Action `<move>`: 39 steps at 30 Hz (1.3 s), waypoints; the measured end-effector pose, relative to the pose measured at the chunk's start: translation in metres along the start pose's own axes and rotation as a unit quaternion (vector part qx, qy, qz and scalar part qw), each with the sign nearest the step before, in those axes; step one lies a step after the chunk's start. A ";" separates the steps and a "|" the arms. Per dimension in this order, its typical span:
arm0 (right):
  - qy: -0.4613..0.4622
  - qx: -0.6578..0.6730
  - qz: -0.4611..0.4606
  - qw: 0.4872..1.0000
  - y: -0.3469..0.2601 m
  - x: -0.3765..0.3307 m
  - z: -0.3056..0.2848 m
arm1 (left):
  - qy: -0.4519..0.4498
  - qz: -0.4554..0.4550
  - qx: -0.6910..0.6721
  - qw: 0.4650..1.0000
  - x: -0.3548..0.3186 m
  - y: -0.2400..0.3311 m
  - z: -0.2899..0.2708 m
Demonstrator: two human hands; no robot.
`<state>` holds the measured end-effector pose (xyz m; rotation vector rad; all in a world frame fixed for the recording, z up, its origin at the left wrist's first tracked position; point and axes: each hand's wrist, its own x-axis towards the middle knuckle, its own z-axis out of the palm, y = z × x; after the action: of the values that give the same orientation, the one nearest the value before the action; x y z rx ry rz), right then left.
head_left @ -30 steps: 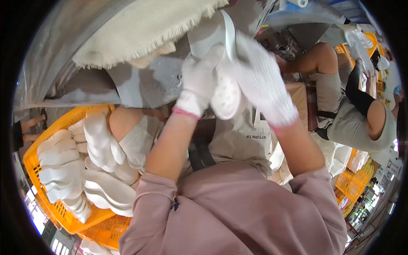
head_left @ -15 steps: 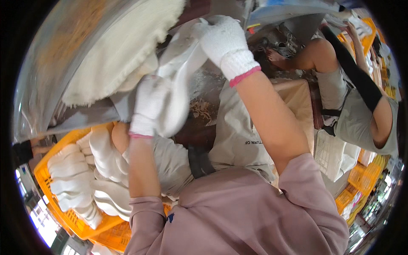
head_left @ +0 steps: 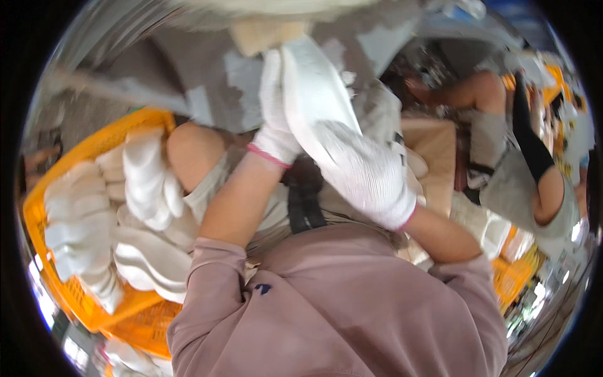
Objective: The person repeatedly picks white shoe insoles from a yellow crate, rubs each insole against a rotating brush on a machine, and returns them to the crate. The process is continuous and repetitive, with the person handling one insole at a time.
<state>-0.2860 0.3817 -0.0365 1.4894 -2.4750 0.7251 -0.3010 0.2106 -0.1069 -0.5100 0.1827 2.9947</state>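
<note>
A white foam shoe sole (head_left: 317,88) slants up and away in front of me, gripped between both hands. My left hand (head_left: 276,110), in a white knit glove with a pink cuff, is closed along its left side. Lower on the right, my right hand (head_left: 367,166), gloved the same way, wraps the near end, its fingers partly hidden. The sole's far end is close to a tan block (head_left: 267,36) beneath a blurred cream, fuzzy-edged wheel (head_left: 207,17); I cannot tell whether they touch.
On my left an orange crate (head_left: 147,118) holds several white soles (head_left: 147,182). A grey, patchy machine housing (head_left: 232,81) rises ahead. To the right stands a tan panel (head_left: 434,141), and beyond it another person's bent leg (head_left: 480,94) and black-sleeved arm (head_left: 534,135).
My view has shifted, so the wheel is now at the top edge. Both hands have turned the sole; the right hand has come down to its near end, the left hand up along its side.
</note>
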 end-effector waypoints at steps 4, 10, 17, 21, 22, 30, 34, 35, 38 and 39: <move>0.080 -0.018 0.055 0.995 -0.006 0.032 0.034 | -0.107 0.129 -0.088 0.982 0.020 0.025 -0.021; 0.009 -0.053 0.077 0.996 -0.010 0.056 0.027 | -0.365 0.013 -0.099 0.925 0.047 0.038 -0.058; 0.013 -0.038 0.204 0.978 0.007 0.097 0.047 | 0.080 0.319 0.339 0.881 0.054 0.019 -0.059; -0.146 0.243 0.242 0.928 0.008 0.090 0.029 | 0.107 0.071 0.062 0.990 0.052 0.022 -0.049; -0.285 0.160 0.273 0.905 0.000 0.085 0.020 | 0.180 0.013 0.066 0.981 0.051 0.029 -0.047; -0.168 0.165 0.125 0.964 -0.017 0.072 0.010 | 0.074 0.167 0.084 0.980 0.036 0.030 -0.028; -0.080 0.095 0.261 0.957 -0.056 0.036 0.002 | 0.127 0.081 -0.044 0.988 0.037 0.007 -0.043; -0.085 0.111 0.283 0.949 -0.053 0.038 0.003 | 0.099 0.069 -0.050 0.992 0.039 0.008 -0.048; -0.024 0.113 0.251 0.961 -0.033 0.059 0.016 | 0.035 0.158 0.065 0.985 0.050 0.029 -0.056; 0.000 0.058 0.170 0.984 -0.023 0.070 0.025 | 0.027 0.219 0.106 0.970 0.053 0.037 -0.059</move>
<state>-0.2977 0.3060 -0.0245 1.1047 -2.7648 0.9392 -0.3362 0.1698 -0.1761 -0.5930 0.6965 3.3217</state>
